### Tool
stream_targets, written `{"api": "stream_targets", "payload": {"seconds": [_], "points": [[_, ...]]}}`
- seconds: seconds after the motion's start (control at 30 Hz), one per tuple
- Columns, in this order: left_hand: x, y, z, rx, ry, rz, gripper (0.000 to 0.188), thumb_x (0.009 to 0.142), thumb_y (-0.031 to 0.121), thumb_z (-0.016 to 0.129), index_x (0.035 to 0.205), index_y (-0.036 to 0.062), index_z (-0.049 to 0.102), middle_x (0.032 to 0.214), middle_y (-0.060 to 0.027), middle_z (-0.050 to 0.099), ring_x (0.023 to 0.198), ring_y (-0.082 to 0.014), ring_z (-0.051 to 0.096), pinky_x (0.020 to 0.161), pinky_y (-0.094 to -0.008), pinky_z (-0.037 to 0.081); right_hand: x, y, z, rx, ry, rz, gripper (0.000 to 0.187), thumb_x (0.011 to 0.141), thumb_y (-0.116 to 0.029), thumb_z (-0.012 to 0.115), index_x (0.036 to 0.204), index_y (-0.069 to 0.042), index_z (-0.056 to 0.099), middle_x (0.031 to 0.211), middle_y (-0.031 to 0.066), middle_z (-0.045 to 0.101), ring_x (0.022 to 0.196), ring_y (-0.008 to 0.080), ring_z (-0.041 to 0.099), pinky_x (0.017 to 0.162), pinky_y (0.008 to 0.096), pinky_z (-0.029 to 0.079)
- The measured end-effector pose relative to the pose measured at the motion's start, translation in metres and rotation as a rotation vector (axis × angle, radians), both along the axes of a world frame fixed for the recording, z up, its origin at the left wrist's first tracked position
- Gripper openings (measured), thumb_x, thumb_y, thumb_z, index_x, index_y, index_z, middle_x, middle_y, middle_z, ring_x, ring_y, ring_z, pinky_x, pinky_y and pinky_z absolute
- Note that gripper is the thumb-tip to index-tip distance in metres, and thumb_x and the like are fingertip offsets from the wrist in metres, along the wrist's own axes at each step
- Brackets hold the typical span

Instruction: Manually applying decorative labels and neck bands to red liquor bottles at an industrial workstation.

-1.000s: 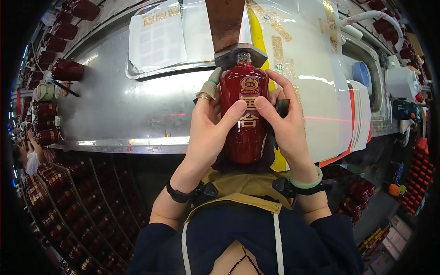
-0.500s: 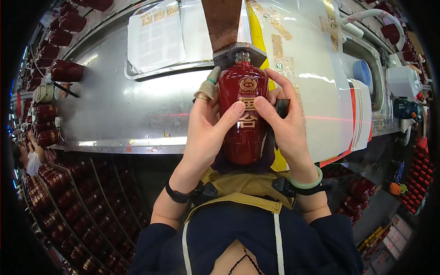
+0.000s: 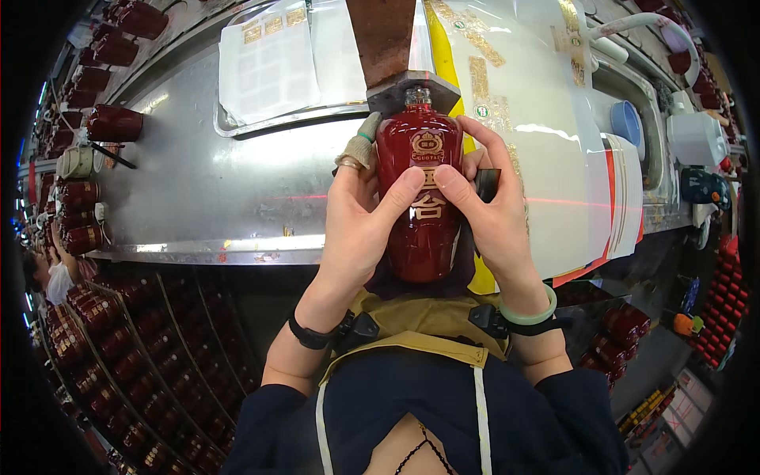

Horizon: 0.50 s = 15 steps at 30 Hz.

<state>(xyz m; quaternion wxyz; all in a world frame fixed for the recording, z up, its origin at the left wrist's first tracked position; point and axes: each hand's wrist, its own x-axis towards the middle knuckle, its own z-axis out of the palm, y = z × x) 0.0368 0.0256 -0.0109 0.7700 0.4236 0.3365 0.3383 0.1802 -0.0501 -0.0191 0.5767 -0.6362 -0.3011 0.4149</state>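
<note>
Holding a glossy dark-red bottle (image 3: 425, 253) at the near edge of the scuffed metal desk (image 3: 214, 190), between left hand (image 3: 356, 210) and right hand (image 3: 502, 210). Wrapping both its sides with the fingers (image 3: 492, 136), thumbs flat over part of the gold lettering. Wearing a coarse knit finger sleeve (image 3: 360, 149) on the left. Aiming the clear glass neck (image 3: 417, 98) far, at an angular dark metal block (image 3: 386, 98); can't tell if touching. Can't see fingertips behind the bottle. Can't identify a small black piece (image 3: 488, 184) by the right hand. Seeing thin white sheets (image 3: 269, 79) in a shiny tray (image 3: 229, 131) far left, slick translucent film (image 3: 546, 166) with gold stickers (image 3: 479, 77) right. Losing the rust-brown bar's (image 3: 380, 36) far end off-frame. Getting racked red bottles (image 3: 119, 348) left only dim, blurred.
</note>
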Motion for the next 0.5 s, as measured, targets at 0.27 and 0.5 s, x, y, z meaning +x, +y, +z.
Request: {"api": "stream_targets", "payload": {"seconds": [0.27,0.5], "points": [[0.0003,-0.0006,-0.0005,0.007,-0.001,0.016,0.070,0.097,0.005,0.068,0.155,-0.0045,0.030,0.145,-0.0147,0.051,0.130,-0.0198,0.053,0.110,-0.0357,0.045,0.0007,0.0000,0.0003,0.011,0.016,0.008,0.065,0.090,-0.024,0.081,0.142,-0.001,0.049,0.085,-0.0054,0.041,0.076,0.0051,0.039,0.069,0.0196,0.034],[0.0000,-0.0007,-0.0024,0.010,0.022,0.013,0.070,0.097,0.006,0.068,0.155,-0.0042,0.030,0.145,-0.0147,0.051,0.130,-0.0199,0.053,0.111,-0.0360,0.045,0.0005,-0.0007,0.0027,-0.006,-0.017,0.017,0.064,0.091,-0.023,0.079,0.143,-0.002,0.049,0.085,-0.0054,0.040,0.077,0.0054,0.040,0.070,0.0204,0.035]]}}
